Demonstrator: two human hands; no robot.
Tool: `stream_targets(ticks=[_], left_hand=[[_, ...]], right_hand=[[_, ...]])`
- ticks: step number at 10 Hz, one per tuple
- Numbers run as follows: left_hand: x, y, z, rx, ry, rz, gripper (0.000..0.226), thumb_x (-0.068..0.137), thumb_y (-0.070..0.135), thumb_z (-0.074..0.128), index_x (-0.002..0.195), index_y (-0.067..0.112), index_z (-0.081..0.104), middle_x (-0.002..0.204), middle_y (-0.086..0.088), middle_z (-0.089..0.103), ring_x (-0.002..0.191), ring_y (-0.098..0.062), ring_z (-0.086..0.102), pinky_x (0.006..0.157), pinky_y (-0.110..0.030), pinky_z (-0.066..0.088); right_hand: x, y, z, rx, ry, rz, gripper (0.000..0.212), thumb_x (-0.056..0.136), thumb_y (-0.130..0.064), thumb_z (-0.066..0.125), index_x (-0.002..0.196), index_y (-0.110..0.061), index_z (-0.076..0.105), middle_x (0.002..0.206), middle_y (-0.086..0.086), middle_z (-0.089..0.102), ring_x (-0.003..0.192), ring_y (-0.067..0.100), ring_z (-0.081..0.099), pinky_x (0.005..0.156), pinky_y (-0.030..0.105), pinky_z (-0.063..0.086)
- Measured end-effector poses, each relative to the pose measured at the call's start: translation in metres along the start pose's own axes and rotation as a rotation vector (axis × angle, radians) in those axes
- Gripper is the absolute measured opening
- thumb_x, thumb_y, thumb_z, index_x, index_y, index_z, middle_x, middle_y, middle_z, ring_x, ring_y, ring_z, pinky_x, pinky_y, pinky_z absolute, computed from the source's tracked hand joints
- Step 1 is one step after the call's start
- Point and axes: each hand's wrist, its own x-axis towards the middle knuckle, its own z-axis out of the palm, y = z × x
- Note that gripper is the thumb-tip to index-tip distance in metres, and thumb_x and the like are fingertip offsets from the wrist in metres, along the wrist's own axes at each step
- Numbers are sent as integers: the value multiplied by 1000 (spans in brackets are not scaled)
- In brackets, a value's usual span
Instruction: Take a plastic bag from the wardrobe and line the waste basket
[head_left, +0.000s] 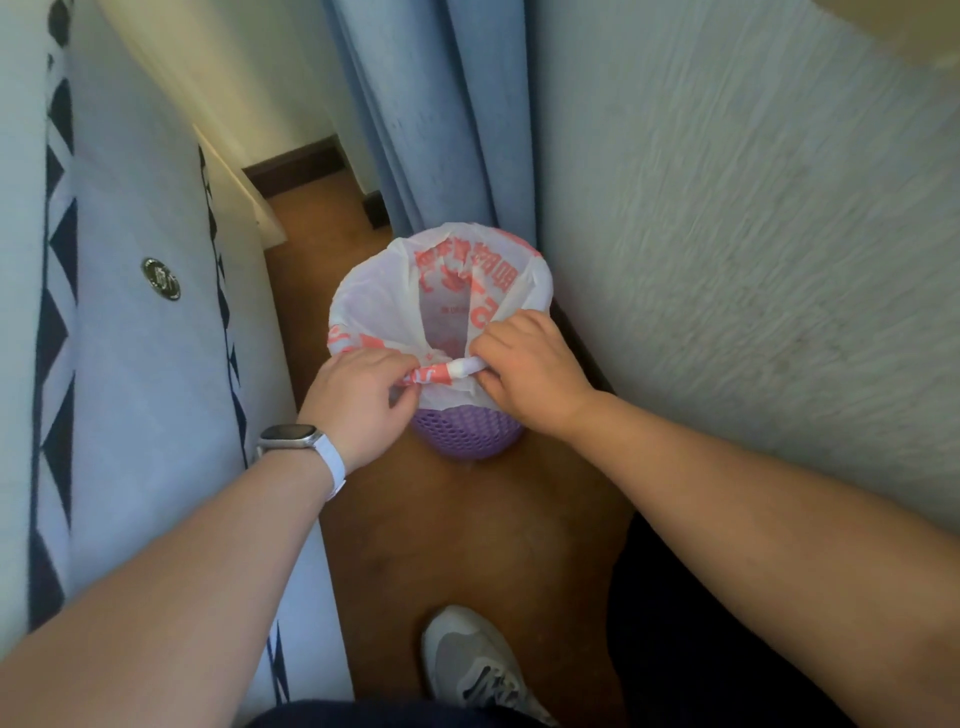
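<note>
The purple mesh waste basket (465, 439) stands upright on the wooden floor (467, 530) between bed (156, 338) and wall (727, 260), its mouth facing up. The white, red-printed plastic bag (374, 301) is spread over its rim. At the near rim the left hand (358, 400) and right hand (530, 374) each pinch one end of a twisted strip (447, 372) of the bag, possibly a handle, whose long axis runs left to right.

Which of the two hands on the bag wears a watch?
The left hand: a white-strapped watch sits on its wrist. The right hand, gripping the same twisted bag edge, has a bare wrist.
</note>
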Motion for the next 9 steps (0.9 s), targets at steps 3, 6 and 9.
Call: stream_targets(ticks=[3, 6, 9], left_hand=[[-16, -9, 19, -42, -129, -19, 19, 88, 32, 55, 95, 24, 70, 91, 2, 72, 84, -23, 64, 71, -29, 45], [-27, 2, 14, -119, -198, -57, 22, 87, 38, 51, 100, 29, 68, 100, 8, 70, 90, -17, 61, 76, -31, 46], [-38, 46, -96, -83, -214, -179, 40, 93, 35, 54, 131, 23, 57, 134, 2, 58, 123, -23, 52, 104, -42, 39]], right_hand=[[-8, -2, 14, -48, -136, -59, 12, 83, -22, 66, 91, -12, 67, 86, 8, 64, 86, 33, 58, 85, 42, 42], [-24, -7, 19, -9, -296, 2, 30, 82, -41, 59, 106, -23, 62, 103, -5, 64, 99, 19, 56, 97, 35, 38], [-2, -49, -99, 1, -384, 73, 44, 88, -40, 55, 125, -16, 60, 122, 4, 64, 112, 27, 57, 100, 40, 42]])
